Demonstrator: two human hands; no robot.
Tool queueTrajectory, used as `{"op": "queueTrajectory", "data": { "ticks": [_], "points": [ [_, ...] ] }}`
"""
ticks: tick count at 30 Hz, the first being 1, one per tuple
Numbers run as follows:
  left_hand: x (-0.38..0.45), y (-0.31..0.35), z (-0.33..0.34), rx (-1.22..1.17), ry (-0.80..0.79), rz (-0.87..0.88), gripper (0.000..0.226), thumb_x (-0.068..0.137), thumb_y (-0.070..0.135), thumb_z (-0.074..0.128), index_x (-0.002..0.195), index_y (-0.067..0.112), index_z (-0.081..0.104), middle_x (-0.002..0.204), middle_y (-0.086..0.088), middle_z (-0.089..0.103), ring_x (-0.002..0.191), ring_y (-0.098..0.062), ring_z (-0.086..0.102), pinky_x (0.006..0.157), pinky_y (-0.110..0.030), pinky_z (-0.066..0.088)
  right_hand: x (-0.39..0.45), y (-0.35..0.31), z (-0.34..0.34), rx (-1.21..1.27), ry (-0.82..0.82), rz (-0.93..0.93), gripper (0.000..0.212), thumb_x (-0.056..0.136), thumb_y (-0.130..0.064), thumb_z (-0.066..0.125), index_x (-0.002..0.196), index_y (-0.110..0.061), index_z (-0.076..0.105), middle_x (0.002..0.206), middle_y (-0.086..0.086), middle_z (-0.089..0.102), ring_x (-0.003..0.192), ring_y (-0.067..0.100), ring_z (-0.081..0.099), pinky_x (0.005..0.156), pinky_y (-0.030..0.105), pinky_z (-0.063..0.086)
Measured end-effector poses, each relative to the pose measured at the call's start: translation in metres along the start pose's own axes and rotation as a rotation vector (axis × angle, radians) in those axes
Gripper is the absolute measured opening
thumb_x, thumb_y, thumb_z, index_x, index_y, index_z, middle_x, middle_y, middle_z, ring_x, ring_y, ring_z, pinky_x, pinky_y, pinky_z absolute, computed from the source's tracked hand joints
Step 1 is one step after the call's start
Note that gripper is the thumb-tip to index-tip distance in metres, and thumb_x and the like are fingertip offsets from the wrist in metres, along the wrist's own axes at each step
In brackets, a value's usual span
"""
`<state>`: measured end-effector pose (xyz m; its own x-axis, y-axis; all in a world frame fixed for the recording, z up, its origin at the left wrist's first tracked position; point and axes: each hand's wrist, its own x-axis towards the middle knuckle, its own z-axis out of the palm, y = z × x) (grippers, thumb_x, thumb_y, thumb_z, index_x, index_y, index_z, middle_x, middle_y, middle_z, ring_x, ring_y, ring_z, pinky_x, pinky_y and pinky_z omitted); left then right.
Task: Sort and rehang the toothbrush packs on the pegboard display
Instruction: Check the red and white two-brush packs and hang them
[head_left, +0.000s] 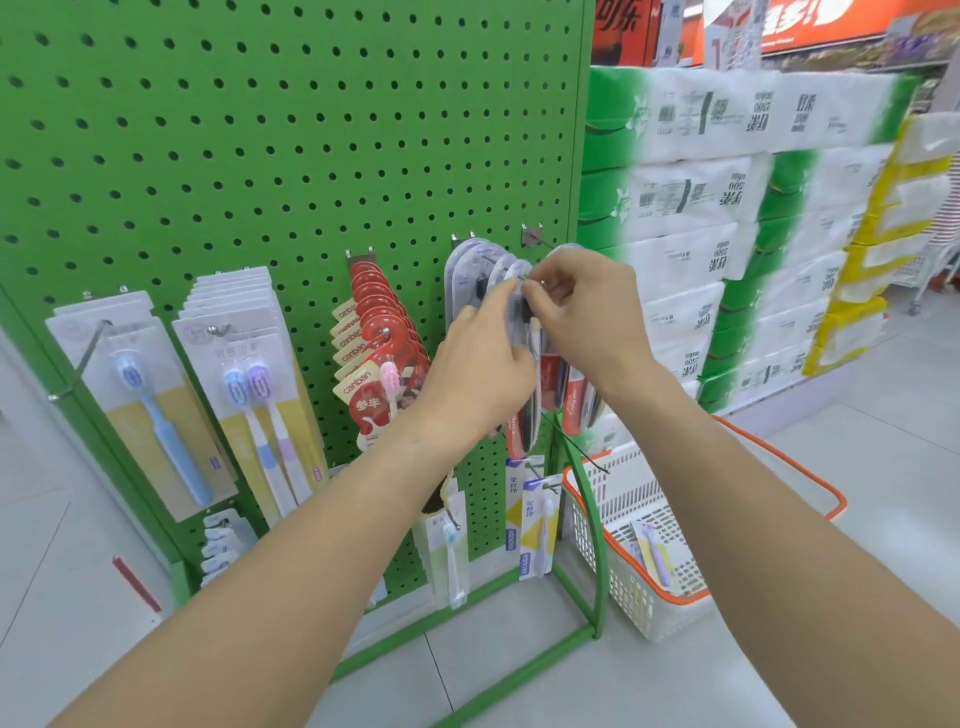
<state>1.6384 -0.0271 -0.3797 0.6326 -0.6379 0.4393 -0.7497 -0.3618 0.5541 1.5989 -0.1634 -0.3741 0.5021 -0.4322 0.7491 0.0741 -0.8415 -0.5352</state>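
Forearms: both bare, reaching up from the bottom edge toward the green board.
Left hand (480, 364): fingers curled round a clear, round-topped toothbrush pack (521, 312), gripping it from the left side.
Right hand (582, 312): thumb and fingertips were pinched together on the top edge of that same pack, right at the tip of a thin metal hook (540, 240).
Where the pack was: middle-right of the pegboard (291, 130), just in front of a bunch of similar glossy blister packs (467, 275) hanging on the hook beside it.
Pegboard: green painted metal, rows of round holes, on a tubular green frame.
Neighbours: red curvy card packs (379, 338) stacked on one hook to the left, then flat white-and-yellow card packs (249, 384) holding pastel brushes, two to a card, and further left a single blue brush (156, 415).
Lower row: small white, yellow and blue packs (535, 525) on short hooks.
Basket (639, 587): white slotted plastic with an orange rim and handle, sat on the floor just right of the frame, one yellow pack with a purple brush (652, 558) lying inside.
Background: wrapped tissue bales (727, 208), green and white, stacked high.
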Motion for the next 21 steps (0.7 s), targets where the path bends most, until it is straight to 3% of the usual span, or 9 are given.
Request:
{"op": "queueTrajectory", "data": {
  "ticks": [4,7,9,12,16,18,21],
  "points": [
    [0.024,0.004,-0.022,0.002,0.140,-0.055,0.050,0.098,0.008,0.054,0.146,0.016,0.042,0.134,-0.007,0.051,0.112,-0.023,0.057,0.092,-0.033,0.050,0.004,0.001,0.000,-0.024,-0.019,0.003,0.006,0.085,-0.009,0.070,0.083,-0.008,0.075,0.070,0.001,0.069,0.064,0.015,0.064,0.074,0.040,0.058],
    [0.058,0.005,-0.040,0.042,0.201,-0.104,0.035,0.097,-0.003,0.050,0.127,0.012,0.059,0.128,-0.005,0.059,0.106,-0.018,0.058,0.091,-0.028,0.050,0.004,0.006,0.001,-0.022,-0.029,0.002,0.006,0.087,-0.013,0.072,0.084,-0.009,0.076,0.071,0.001,0.073,0.066,0.015,0.067,0.073,0.041,0.059],
    [0.081,0.001,-0.042,0.071,0.185,-0.137,0.037,0.094,-0.010,0.050,0.120,0.010,0.065,0.126,-0.008,0.065,0.105,-0.021,0.062,0.094,-0.033,0.055,0.004,0.008,0.001,-0.020,-0.030,-0.005,0.007,0.088,-0.015,0.073,0.086,-0.011,0.078,0.071,-0.001,0.073,0.066,0.014,0.069,0.072,0.041,0.060],
    [0.107,-0.011,-0.035,0.173,0.106,-0.194,0.037,0.093,-0.011,0.051,0.121,0.006,0.067,0.123,-0.011,0.066,0.093,-0.023,0.064,0.080,-0.030,0.056,0.004,0.007,-0.001,-0.028,-0.030,-0.014,0.007,0.088,-0.015,0.073,0.088,-0.011,0.079,0.069,-0.006,0.070,0.065,0.011,0.068,0.072,0.039,0.061],
    [0.130,-0.023,-0.028,0.216,0.088,-0.224,0.025,0.094,-0.008,0.054,0.111,0.003,0.069,0.097,-0.004,0.062,0.083,-0.021,0.060,0.068,-0.025,0.054,0.002,0.007,-0.002,-0.028,-0.018,-0.033,0.006,0.087,-0.015,0.075,0.088,-0.011,0.079,0.070,-0.006,0.070,0.063,0.004,0.064,0.072,0.034,0.060],
    [0.133,-0.025,-0.027,0.228,0.110,-0.215,0.019,0.095,-0.006,0.057,0.106,0.003,0.070,0.095,-0.005,0.065,0.083,-0.022,0.063,0.059,-0.021,0.047,0.001,0.008,-0.002,-0.018,-0.011,-0.035,0.005,0.087,-0.015,0.075,0.087,-0.012,0.079,0.069,-0.008,0.069,0.062,0.000,0.062,0.071,0.031,0.059],
    [0.133,-0.024,-0.027,0.257,0.126,-0.183,0.015,0.095,-0.003,0.059,0.101,0.005,0.071,0.096,-0.006,0.070,0.081,-0.020,0.066,0.057,-0.022,0.048,0.000,0.010,-0.002,0.011,-0.009,-0.027,0.004,0.087,-0.016,0.075,0.085,-0.014,0.078,0.065,-0.011,0.067,0.061,-0.001,0.063,0.068,0.028,0.058]
  ]
}}
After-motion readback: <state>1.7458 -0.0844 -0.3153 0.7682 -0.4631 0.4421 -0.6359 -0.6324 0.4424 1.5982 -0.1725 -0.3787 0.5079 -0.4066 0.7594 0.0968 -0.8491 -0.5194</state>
